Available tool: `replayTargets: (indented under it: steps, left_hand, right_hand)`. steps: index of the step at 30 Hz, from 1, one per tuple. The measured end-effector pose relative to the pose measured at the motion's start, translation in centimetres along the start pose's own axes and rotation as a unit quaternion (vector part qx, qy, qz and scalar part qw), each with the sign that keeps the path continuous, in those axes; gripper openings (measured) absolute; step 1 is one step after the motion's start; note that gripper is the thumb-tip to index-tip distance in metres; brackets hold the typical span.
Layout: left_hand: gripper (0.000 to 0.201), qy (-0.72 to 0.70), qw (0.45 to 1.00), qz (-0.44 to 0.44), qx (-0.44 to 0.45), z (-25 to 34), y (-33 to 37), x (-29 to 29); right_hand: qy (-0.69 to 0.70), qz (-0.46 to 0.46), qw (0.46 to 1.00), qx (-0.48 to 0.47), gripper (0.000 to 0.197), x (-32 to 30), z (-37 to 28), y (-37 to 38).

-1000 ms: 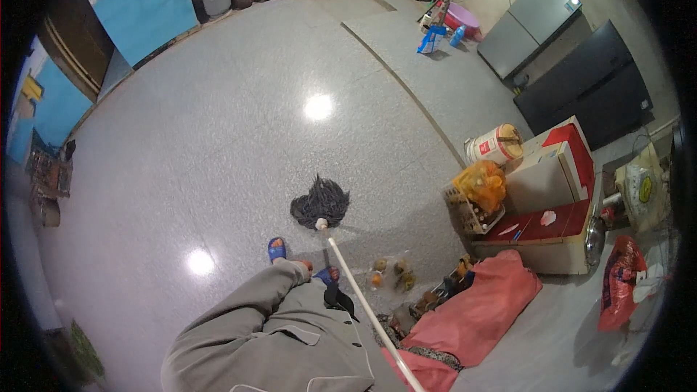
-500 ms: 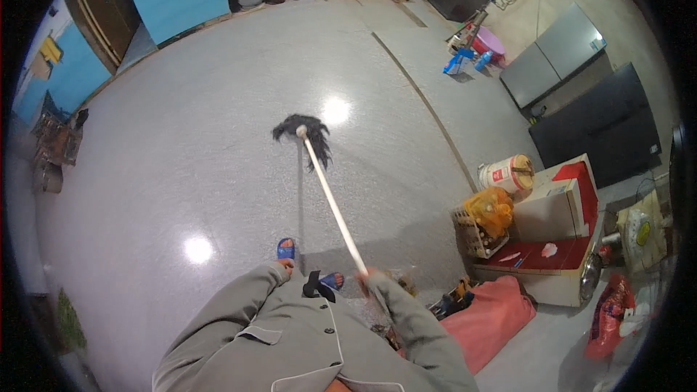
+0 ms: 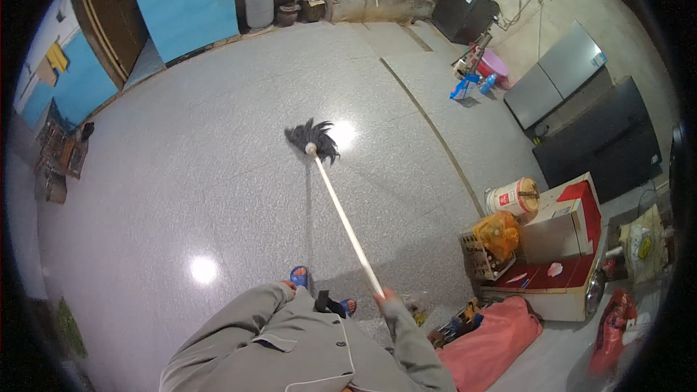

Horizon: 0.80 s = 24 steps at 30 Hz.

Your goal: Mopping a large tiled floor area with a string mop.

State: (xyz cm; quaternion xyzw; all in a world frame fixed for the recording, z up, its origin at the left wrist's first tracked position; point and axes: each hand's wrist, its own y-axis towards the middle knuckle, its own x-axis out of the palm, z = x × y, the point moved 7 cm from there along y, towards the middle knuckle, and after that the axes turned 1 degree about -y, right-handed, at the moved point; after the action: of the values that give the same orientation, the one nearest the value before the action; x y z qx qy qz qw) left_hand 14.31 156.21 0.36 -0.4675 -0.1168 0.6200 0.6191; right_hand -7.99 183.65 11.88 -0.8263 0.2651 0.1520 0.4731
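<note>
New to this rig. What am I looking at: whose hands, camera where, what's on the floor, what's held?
No robot here: it's a person using bare hands. All the pictures come from one fisheye camera worn on the head, looking down, so straight edges bend near the rim. The grey jacket below is the wearer's own.

The right hand grips the white handle of a string mop, its dark head out ahead on or just above the grey floor. The left hand barely shows past its sleeve; I can't tell if it holds anything.

Blue slippers are on the feet. To the right are a pink cloth, a basket with an orange plastic bag, and a white bucket.
</note>
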Motion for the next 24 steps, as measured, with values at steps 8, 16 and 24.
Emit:
replayTargets:
  steps: [8, 16, 24]
  left_hand:
    - [0.033, 0.101, 0.989, -0.103, 0.04, 3.6, 6.1, -2.4]
    - [0.029, 0.106, 0.991, -0.076, 0.036, 0.4, 8.7, -3.8]
    - [0.025, -0.022, 0.999, -0.034, 0.023, -3.9, 7.3, -1.6]
  right_hand:
    - [0.064, 0.049, 0.984, 0.157, 0.021, 6.6, 18.8, -23.7]
    - [0.126, -0.014, 0.962, 0.241, 0.02, 10.3, 17.0, -27.1]
    - [0.435, -0.074, 0.883, 0.161, 0.022, 9.9, 13.1, -9.0]
